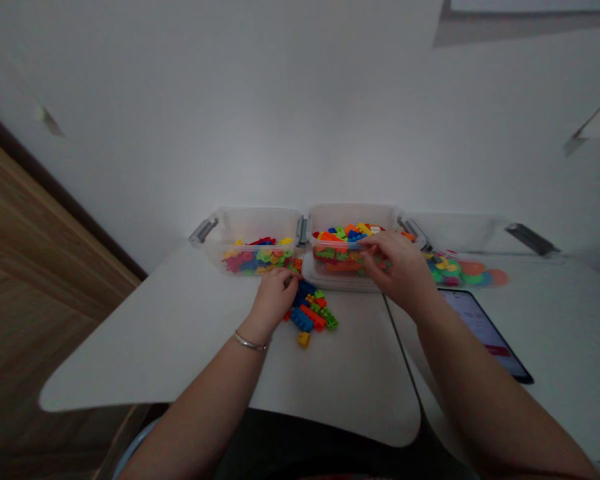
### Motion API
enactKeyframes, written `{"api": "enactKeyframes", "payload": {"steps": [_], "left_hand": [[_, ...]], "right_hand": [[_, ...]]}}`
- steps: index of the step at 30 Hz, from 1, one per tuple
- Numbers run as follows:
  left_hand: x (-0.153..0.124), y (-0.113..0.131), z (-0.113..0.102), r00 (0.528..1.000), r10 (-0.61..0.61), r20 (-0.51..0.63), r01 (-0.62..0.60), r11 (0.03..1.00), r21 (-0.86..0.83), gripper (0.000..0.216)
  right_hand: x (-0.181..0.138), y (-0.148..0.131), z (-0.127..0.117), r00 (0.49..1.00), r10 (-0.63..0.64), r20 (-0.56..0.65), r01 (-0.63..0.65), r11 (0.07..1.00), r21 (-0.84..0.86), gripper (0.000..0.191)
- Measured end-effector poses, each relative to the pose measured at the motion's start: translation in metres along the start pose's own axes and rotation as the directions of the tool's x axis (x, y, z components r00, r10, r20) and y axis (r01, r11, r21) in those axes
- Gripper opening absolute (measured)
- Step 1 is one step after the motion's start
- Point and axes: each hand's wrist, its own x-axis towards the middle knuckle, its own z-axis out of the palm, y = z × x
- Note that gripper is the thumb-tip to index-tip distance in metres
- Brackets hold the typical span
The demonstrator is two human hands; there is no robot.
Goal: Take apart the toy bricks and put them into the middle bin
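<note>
My left hand [275, 299] is at the left edge of a loose pile of toy building bricks [303, 319] in blue, red, green and orange. Its fingers curl together at the pile's far side, and what they grip, if anything, is hidden. My right hand [401, 268] hovers at the front rim of the middle clear plastic box [350, 210], which holds more bricks [333, 237]. Thumb and forefinger there are apart, with nothing clear between them. A single yellow brick [304, 339] lies nearest to me.
Left of the middle box stands another clear box [257, 217] with colourful pieces. A third clear box [460, 223] with colourful round pieces is on the right. A tablet or large phone [485, 330] lies beside my right forearm. The white table [155, 333] meets a wall behind.
</note>
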Motion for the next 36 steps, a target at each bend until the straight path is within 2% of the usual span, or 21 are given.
{"api": "enactKeyframes", "payload": {"steps": [2, 3, 5, 7, 9, 13, 16, 20, 23, 29, 33, 36], "left_hand": [[0.0, 0.0, 0.0, 1.0, 0.0, 0.003, 0.0, 1.0, -0.001, 0.026], [0.0, 0.0, 0.001, 1.0, 0.0, 0.003, 0.0, 1.0, -0.002, 0.026], [0.001, 0.001, 0.001, 1.0, 0.001, 0.007, -0.001, 1.0, -0.004, 0.025], [0.001, 0.002, 0.001, 1.0, 0.002, 0.013, -0.002, 1.0, -0.017, 0.025], [0.001, 0.003, 0.002, 1.0, 0.008, 0.017, -0.007, 0.999, -0.031, 0.025], [0.001, 0.004, 0.004, 1.0, 0.017, 0.004, -0.016, 0.999, -0.038, 0.024], [0.001, 0.005, 0.005, 1.0, 0.01, 0.006, -0.01, 0.999, -0.044, 0.023], [0.001, 0.006, 0.004, 1.0, 0.022, 0.019, -0.021, 0.999, -0.048, 0.023], [0.001, 0.006, 0.005, 0.999, 0.023, 0.026, -0.022, 0.999, -0.041, 0.023], [0.002, 0.003, 0.007, 1.0, 0.03, 0.01, -0.03, 0.998, -0.048, 0.023], [0.002, 0.004, 0.006, 0.999, 0.027, 0.021, -0.027, 0.999, -0.041, 0.023], [0.002, 0.004, 0.005, 0.999, 0.027, 0.022, -0.027, 0.999, -0.036, 0.023]], "right_hand": [[-0.001, -0.01, 0.0, 0.986, -0.038, 0.164, 0.029, 0.998, 0.06, 0.018], [-0.001, -0.014, 0.001, 0.961, -0.052, 0.271, 0.031, 0.996, 0.08, 0.018], [-0.003, -0.021, 0.005, 0.869, -0.069, 0.489, 0.027, 0.995, 0.093, 0.018], [-0.006, -0.024, 0.012, 0.76, -0.063, 0.647, 0.024, 0.997, 0.069, 0.02], [-0.009, -0.027, 0.02, 0.685, -0.053, 0.727, 0.043, 0.999, 0.033, 0.024], [-0.016, -0.031, 0.031, 0.616, -0.052, 0.786, 0.08, 0.997, 0.003, 0.032], [-0.021, -0.033, 0.036, 0.599, -0.07, 0.797, 0.079, 0.996, 0.028, 0.037], [-0.025, -0.031, 0.04, 0.617, -0.075, 0.783, 0.056, 0.997, 0.051, 0.032], [-0.026, -0.029, 0.041, 0.631, -0.031, 0.775, 0.032, 0.999, 0.015, 0.026], [-0.027, -0.026, 0.035, 0.642, 0.068, 0.764, -0.036, 0.998, -0.059, 0.028], [-0.028, -0.024, 0.027, 0.607, 0.131, 0.784, -0.083, 0.991, -0.102, 0.028], [-0.026, -0.025, 0.025, 0.585, 0.133, 0.8, -0.056, 0.991, -0.124, 0.021]]}}
